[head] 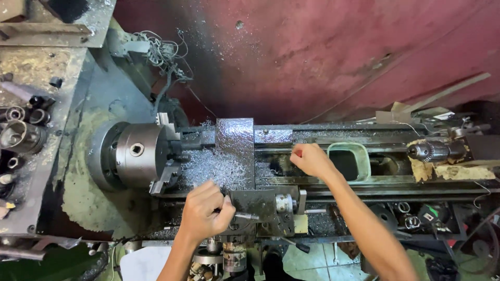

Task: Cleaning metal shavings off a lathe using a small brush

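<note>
Head view is being given down onto a metal lathe (333, 136), seen from the operator's side, with both bare hands over the carriage. The left hand (205, 212) is being closed around a small crank handle (245, 215) on the near side of the carriage apron; its fingers (221, 200) are clenched on the grip, whose chromed end is being left showing to the right of the fist. The right hand (311, 159) is being held farther off, on the bed just right of the cross slide (235, 141); its fingers are curled down, but whether anything is being grasped cannot be told, since the fingertips are hidden.

A three-jaw chuck (136, 155) is standing at the left. No workpiece can be clearly made out in its jaws. A thick heap of silvery swarf (211, 169) is lying between the chuck and the cross slide, so a good deal of cutting is judged to be done already. A tailstock drill chuck (428, 151) is parked well apart at the far right, away from the chuck. With a handle being gripped and chips piled up, the work is judged to be well under way; how much cutting is left cannot be told.
</note>
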